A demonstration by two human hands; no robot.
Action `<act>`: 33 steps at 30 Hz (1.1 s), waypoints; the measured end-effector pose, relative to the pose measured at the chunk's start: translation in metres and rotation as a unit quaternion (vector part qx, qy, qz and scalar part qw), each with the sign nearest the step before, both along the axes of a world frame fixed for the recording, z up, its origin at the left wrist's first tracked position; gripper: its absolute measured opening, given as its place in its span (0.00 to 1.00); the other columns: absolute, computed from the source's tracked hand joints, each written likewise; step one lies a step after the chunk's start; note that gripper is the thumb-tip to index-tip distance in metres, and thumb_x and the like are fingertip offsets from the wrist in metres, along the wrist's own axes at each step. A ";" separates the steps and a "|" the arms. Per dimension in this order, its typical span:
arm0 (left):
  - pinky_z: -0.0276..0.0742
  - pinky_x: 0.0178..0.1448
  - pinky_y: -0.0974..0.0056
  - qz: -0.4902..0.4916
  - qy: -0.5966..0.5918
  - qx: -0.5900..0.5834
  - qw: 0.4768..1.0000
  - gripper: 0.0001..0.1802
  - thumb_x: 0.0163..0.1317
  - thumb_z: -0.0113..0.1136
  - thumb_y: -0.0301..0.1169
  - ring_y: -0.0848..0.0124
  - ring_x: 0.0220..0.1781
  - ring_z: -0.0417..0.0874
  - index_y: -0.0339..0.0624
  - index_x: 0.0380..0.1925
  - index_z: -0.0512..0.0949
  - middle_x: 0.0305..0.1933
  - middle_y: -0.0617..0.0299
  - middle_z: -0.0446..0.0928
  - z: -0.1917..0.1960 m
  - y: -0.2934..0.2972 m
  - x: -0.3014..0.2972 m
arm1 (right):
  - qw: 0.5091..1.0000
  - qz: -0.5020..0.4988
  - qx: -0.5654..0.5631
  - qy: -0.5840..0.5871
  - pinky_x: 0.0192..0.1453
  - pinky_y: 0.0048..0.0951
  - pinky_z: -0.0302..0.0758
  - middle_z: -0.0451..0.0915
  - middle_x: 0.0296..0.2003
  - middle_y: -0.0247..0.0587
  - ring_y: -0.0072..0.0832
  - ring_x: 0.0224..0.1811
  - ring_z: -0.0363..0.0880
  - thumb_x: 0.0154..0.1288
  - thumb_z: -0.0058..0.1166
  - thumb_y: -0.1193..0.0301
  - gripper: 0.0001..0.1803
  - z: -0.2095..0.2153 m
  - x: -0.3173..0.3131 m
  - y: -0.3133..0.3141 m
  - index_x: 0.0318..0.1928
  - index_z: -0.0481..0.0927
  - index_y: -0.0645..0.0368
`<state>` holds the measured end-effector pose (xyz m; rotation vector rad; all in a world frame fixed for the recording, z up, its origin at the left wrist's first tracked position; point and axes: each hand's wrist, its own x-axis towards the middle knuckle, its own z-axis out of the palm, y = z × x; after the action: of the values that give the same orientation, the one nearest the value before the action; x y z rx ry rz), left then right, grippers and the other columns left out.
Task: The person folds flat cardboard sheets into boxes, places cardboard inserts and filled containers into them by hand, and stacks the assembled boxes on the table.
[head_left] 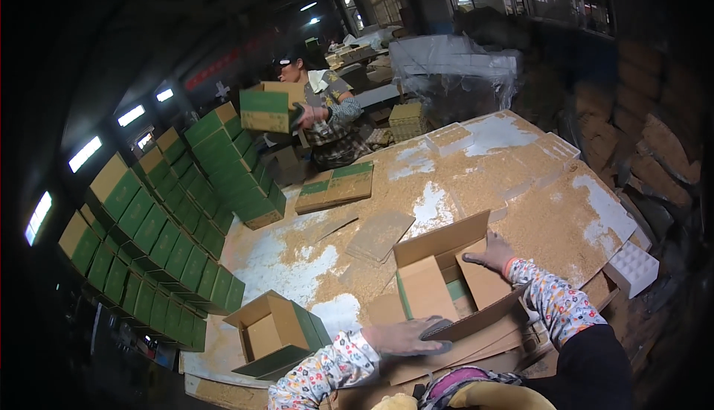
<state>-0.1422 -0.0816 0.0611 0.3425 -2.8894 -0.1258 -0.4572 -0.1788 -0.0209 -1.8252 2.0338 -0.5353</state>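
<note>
An open cardboard box [424, 285] stands at the near edge of the worktable, its far flap upright and its near flap leaning outward. Between the two side panels, a strip of green shows inside. My left hand [409, 337], in a dark-tipped glove, is at the near flap with the thumb over its edge. At the box's right side, my right hand [492, 252] grips the panel's top edge, also gloved. Left of my left forearm sits another open box [271, 328], green outside and brown within.
Tall stacks of green-and-brown boxes [149, 235] line the left. Brown granules and flat cardboard pieces [381, 235] lie on the table [327, 309]. Across it, a person [335, 116] holds a box [266, 109]. A white dimpled tray [632, 268] is at the right edge.
</note>
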 end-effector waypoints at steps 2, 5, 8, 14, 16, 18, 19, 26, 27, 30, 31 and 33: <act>0.52 0.73 0.54 0.381 0.028 0.385 0.840 0.45 0.58 0.56 0.60 0.52 0.74 0.53 0.37 0.64 0.60 0.72 0.44 0.51 0.013 -0.002 -0.015 | 0.983 0.089 0.112 -0.111 0.63 0.38 0.67 0.70 0.58 0.56 0.46 0.59 0.70 0.47 0.64 0.41 0.56 0.018 -0.018 -0.008 0.68 0.56 0.62; 0.57 0.70 0.55 0.643 0.033 0.112 0.757 0.45 0.55 0.65 0.49 0.53 0.71 0.58 0.34 0.64 0.58 0.68 0.41 0.56 -0.045 -0.023 0.000 | 0.905 0.248 0.286 -0.196 0.63 0.40 0.66 0.68 0.61 0.57 0.47 0.60 0.69 0.48 0.61 0.39 0.54 0.126 -0.004 -0.004 0.67 0.59 0.61; 0.60 0.68 0.53 0.431 0.262 0.551 0.664 0.52 0.51 0.69 0.49 0.48 0.67 0.62 0.28 0.65 0.52 0.65 0.37 0.58 -0.062 -0.024 -0.002 | 0.944 0.296 0.129 -0.071 0.63 0.40 0.66 0.65 0.62 0.59 0.47 0.62 0.67 0.52 0.59 0.40 0.50 0.115 -0.010 -0.019 0.66 0.61 0.62; 0.61 0.69 0.56 0.593 0.330 0.381 0.628 0.49 0.55 0.67 0.44 0.48 0.65 0.66 0.27 0.66 0.51 0.64 0.36 0.60 -0.084 0.004 0.004 | 0.882 0.409 -0.159 0.175 0.74 0.48 0.48 0.58 0.64 0.63 0.53 0.68 0.55 0.60 0.48 0.40 0.46 0.040 0.023 0.128 0.65 0.59 0.66; 0.68 0.64 0.59 0.520 0.296 0.563 0.570 0.44 0.57 0.65 0.47 0.52 0.59 0.74 0.29 0.64 0.58 0.57 0.39 0.72 -0.061 -0.018 0.011 | 0.958 0.090 -0.171 -0.210 0.74 0.41 0.51 0.57 0.66 0.61 0.53 0.68 0.55 0.65 0.46 0.46 0.41 -0.009 0.017 0.109 0.66 0.58 0.65; 0.69 0.62 0.59 0.468 0.259 0.595 0.600 0.41 0.58 0.64 0.46 0.53 0.56 0.76 0.29 0.62 0.60 0.53 0.42 0.74 -0.041 -0.026 0.004 | 0.945 0.182 -0.073 -0.263 0.75 0.43 0.49 0.56 0.67 0.60 0.50 0.71 0.52 0.67 0.50 0.62 0.32 -0.108 -0.043 0.074 0.66 0.59 0.65; 0.71 0.60 0.60 0.420 0.237 0.617 0.622 0.39 0.59 0.64 0.45 0.54 0.53 0.78 0.30 0.61 0.62 0.50 0.46 0.77 -0.035 -0.026 0.006 | 0.863 0.229 0.029 -0.450 0.75 0.44 0.48 0.57 0.67 0.58 0.47 0.72 0.53 0.68 0.48 0.61 0.32 -0.104 -0.051 0.067 0.66 0.58 0.66; 0.51 0.68 0.36 0.204 -0.047 0.061 0.976 0.32 0.59 0.59 0.37 0.50 0.67 0.63 0.41 0.63 0.62 0.66 0.40 0.59 -0.139 0.041 0.073 | 0.649 0.125 0.236 -0.713 0.70 0.38 0.57 0.64 0.64 0.54 0.36 0.68 0.62 0.67 0.46 0.51 0.37 0.050 -0.037 0.038 0.65 0.62 0.68; 0.54 0.68 0.40 0.298 -0.045 0.095 0.949 0.32 0.61 0.58 0.36 0.48 0.65 0.64 0.42 0.64 0.61 0.66 0.39 0.59 -0.145 0.046 0.083 | 0.815 0.091 0.233 -0.523 0.66 0.37 0.62 0.64 0.64 0.57 0.37 0.65 0.65 0.67 0.48 0.55 0.33 0.032 -0.025 0.025 0.63 0.64 0.68; 0.54 0.70 0.46 0.484 0.431 0.349 0.677 0.31 0.62 0.57 0.35 0.48 0.66 0.63 0.38 0.63 0.62 0.66 0.39 0.58 -0.083 -0.008 0.043 | 0.984 0.042 0.053 -0.166 0.60 0.35 0.69 0.68 0.59 0.60 0.38 0.58 0.73 0.66 0.52 0.62 0.28 -0.028 0.010 -0.001 0.60 0.68 0.66; 0.55 0.70 0.51 0.487 0.413 0.345 0.687 0.32 0.62 0.57 0.34 0.50 0.67 0.62 0.35 0.64 0.60 0.67 0.39 0.58 -0.072 -0.021 0.031 | 0.984 0.146 -0.031 -0.095 0.63 0.34 0.67 0.72 0.56 0.56 0.40 0.59 0.72 0.64 0.55 0.57 0.31 -0.032 0.011 0.007 0.61 0.68 0.65; 0.57 0.70 0.57 0.535 0.330 0.392 0.671 0.35 0.60 0.57 0.29 0.57 0.67 0.62 0.31 0.65 0.55 0.66 0.40 0.57 -0.062 -0.049 -0.007 | 0.963 0.093 -0.118 -0.224 0.57 0.36 0.71 0.74 0.51 0.51 0.40 0.53 0.75 0.62 0.56 0.53 0.31 -0.029 0.035 0.001 0.58 0.70 0.62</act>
<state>-0.1493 -0.1303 -0.0012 1.6257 -1.3910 -1.0040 -0.4226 -0.1779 -0.0497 -1.7939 1.5338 -1.0618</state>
